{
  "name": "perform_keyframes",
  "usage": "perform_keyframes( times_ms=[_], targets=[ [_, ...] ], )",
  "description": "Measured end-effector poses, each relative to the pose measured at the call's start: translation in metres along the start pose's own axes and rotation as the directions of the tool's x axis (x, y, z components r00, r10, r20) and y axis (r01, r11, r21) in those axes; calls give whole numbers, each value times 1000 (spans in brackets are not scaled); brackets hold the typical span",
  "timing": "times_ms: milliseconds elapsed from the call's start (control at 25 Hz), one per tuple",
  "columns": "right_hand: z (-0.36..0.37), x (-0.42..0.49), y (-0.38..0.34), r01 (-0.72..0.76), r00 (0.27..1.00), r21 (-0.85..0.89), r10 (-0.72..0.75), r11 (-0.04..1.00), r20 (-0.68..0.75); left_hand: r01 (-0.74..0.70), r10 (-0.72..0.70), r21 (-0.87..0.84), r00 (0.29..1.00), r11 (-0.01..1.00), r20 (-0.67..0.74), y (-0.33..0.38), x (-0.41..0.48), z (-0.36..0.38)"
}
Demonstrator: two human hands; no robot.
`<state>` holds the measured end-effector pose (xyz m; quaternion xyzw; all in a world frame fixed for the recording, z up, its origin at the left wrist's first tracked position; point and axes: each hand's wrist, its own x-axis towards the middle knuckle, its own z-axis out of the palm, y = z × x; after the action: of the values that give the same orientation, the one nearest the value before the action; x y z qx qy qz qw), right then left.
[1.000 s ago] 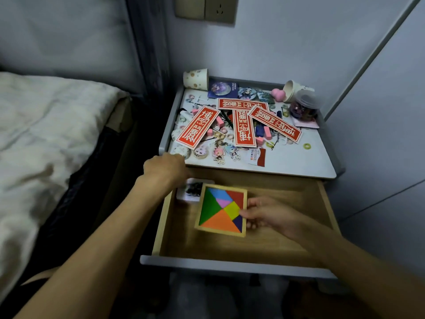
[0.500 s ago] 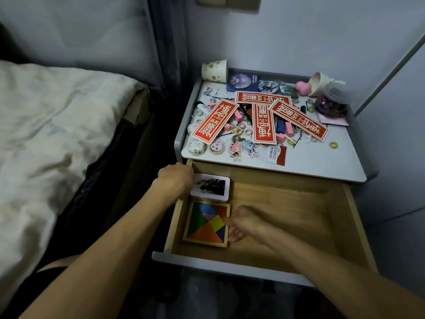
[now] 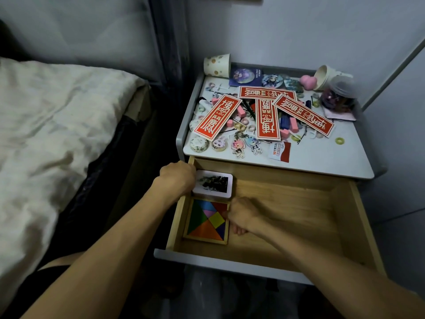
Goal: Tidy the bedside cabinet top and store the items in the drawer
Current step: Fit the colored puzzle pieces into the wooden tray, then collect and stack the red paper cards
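The wooden drawer [image 3: 354, 217] of the bedside cabinet stands pulled out. A colourful tangram puzzle [image 3: 208, 221] in a wooden frame lies flat in its front left corner. My right hand [image 3: 243, 215] grips the puzzle's right edge, fingers curled. A white stack of cards [image 3: 213, 184] with a dark picture on top lies behind the puzzle at the drawer's back left. My left hand [image 3: 178, 178] holds that stack at its left end, against the drawer's left wall. The grey cabinet top [image 3: 322, 157] carries red paper strips [image 3: 217, 117], keychains [image 3: 238, 143] and small rings.
At the back of the top lie a spotted paper cup [image 3: 217, 64] on its side, round badges, a pink heart, a second tipped cup [image 3: 325, 77] and a clear jar [image 3: 338, 97]. A red-white card [image 3: 279, 151] lies near the front edge. The bed [image 3: 57, 125] is to the left.
The tangram puzzle has gone from the drawer's middle into its front left corner, my right hand moving with it. The card stack has come further into view at the back left.
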<state>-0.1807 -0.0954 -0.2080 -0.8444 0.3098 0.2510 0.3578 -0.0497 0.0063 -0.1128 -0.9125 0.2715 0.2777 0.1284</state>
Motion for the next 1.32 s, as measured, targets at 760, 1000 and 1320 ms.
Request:
perform_keyframes(
  times_ms=[760,1000,1320],
  targets=[
    [-223,-20,14,157,622,-259,-299,953,-723,-351,-48,-450,743,821,-667,42,39,-60],
    [-261,34,38,40,718,-296,-233,954,-656,-134,-99,-317,777,939,-621,55,62,-62],
    [-267,38,32,80,745,-306,-261,949,-614,-171,-190,-439,724,882,-663,56,53,-69]
  ],
)
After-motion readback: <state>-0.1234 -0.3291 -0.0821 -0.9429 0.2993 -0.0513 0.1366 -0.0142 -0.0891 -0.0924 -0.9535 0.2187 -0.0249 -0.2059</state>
